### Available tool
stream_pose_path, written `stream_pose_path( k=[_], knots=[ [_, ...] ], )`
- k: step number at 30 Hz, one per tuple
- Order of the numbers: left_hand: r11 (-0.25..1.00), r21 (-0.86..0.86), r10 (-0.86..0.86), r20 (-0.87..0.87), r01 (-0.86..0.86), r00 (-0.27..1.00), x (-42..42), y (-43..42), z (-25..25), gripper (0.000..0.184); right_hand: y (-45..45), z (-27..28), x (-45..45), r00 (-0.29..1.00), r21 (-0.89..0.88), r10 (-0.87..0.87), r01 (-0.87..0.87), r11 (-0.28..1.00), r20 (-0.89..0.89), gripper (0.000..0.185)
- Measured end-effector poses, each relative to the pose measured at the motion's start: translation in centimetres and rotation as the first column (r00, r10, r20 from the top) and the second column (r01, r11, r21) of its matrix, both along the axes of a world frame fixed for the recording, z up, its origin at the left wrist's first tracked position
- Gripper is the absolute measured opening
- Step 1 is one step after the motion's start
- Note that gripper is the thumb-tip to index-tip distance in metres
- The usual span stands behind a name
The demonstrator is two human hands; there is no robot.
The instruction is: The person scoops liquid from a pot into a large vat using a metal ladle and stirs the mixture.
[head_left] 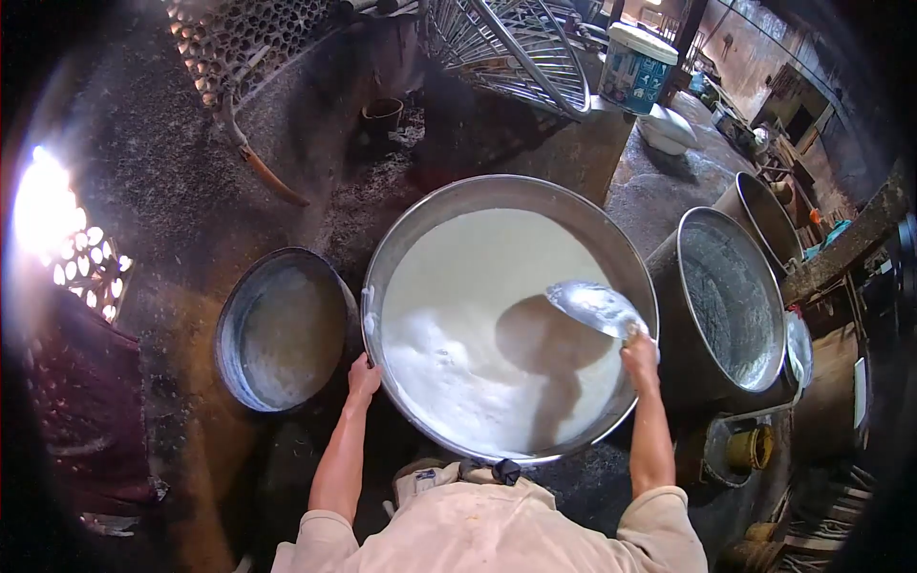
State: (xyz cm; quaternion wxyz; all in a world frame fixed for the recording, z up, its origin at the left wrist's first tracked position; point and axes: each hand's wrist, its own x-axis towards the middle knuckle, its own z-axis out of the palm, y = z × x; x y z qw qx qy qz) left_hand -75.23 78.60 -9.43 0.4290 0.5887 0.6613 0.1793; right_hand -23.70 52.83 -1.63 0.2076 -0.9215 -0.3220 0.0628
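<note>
A large round metal pan (387,406) stands right in front of me, holding a whitish liquid (468,277) with pale foam on its near left part. At the pan's left side, my left hand (363,377) is closed on the rim. My right hand (638,358) grips the edge of a shallow, shiny metal bowl (594,304). That bowl is tilted above the liquid near the pan's right side, and its shadow falls on the surface. Whether the bowl has anything in it is hard to tell.
Left of the pan lies a smaller round basin (226,353). Deep metal vats (683,277) stand close on the right, with a yellow container (750,447) below. A lidded bucket (635,72), a white bowl (669,129) and a wire-ribbed frame (516,53) are at the back.
</note>
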Motion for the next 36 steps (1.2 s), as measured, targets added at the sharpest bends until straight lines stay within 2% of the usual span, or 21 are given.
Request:
stream_pose_path(
  k=[4,6,12,17,19,24,26,28,31,33,35,36],
  knots=[
    [1.000,0.015,-0.001,-0.012,0.001,1.000,0.2,0.1,0.1,0.035,3.2,-0.6,-2.9,0.956,-0.145,-0.083,0.044,0.988,-0.281,0.035],
    [1.000,0.021,0.005,0.013,-0.005,1.000,0.1,0.4,-1.6,0.033,3.3,-3.1,-4.1,0.922,-0.105,-0.064,0.026,0.994,-0.382,0.034],
    [0.998,0.040,-0.049,-0.035,0.050,0.998,-0.3,0.6,-1.0,0.030,3.4,-8.4,-9.9,0.872,-0.085,-0.031,-0.013,0.996,-0.488,0.031],
    [0.994,0.024,-0.103,0.017,0.102,0.995,-0.9,0.8,-0.7,0.029,3.7,-9.7,-16.7,0.846,-0.101,-0.034,-0.023,0.995,-0.533,0.028],
    [0.994,-0.007,-0.104,0.063,0.105,0.993,-0.9,0.8,0.3,0.028,3.6,-9.2,-19.6,0.795,-0.040,-0.022,-0.004,0.999,-0.606,0.027],
    [0.991,-0.020,-0.123,0.195,0.129,0.973,-1.9,2.0,-4.2,0.027,4.3,-7.0,-25.3,0.764,-0.151,-0.079,-0.025,0.988,-0.640,0.027],
    [0.974,-0.118,-0.163,0.224,0.193,0.961,-1.9,2.2,-3.8,0.029,4.8,-4.5,-27.6,0.720,-0.130,-0.048,-0.059,0.990,-0.693,0.027],
    [0.981,-0.074,-0.153,0.263,0.178,0.953,-2.2,2.2,-4.3,0.028,5.5,-2.4,-28.9,0.728,-0.141,-0.062,-0.048,0.989,-0.682,0.028],
    [0.977,0.007,-0.210,0.197,0.213,0.958,-2.1,2.2,-3.8,0.030,7.1,2.4,-29.1,0.704,-0.146,-0.051,-0.076,0.986,-0.709,0.030],
    [0.973,0.021,-0.231,0.154,0.230,0.961,-1.9,2.2,-2.0,0.029,9.4,6.3,-28.5,0.765,-0.117,0.037,-0.145,0.983,-0.643,0.037],
    [0.961,0.005,-0.275,0.124,0.276,0.953,-2.1,2.3,-2.4,0.032,12.6,9.2,-27.1,0.820,-0.203,0.057,-0.208,0.957,-0.570,0.039],
    [0.959,0.001,-0.280,0.124,0.282,0.952,-2.2,2.3,-2.4,0.032,15.1,11.7,-27.3,0.856,-0.148,0.141,-0.244,0.958,-0.498,0.038]
  ],
)
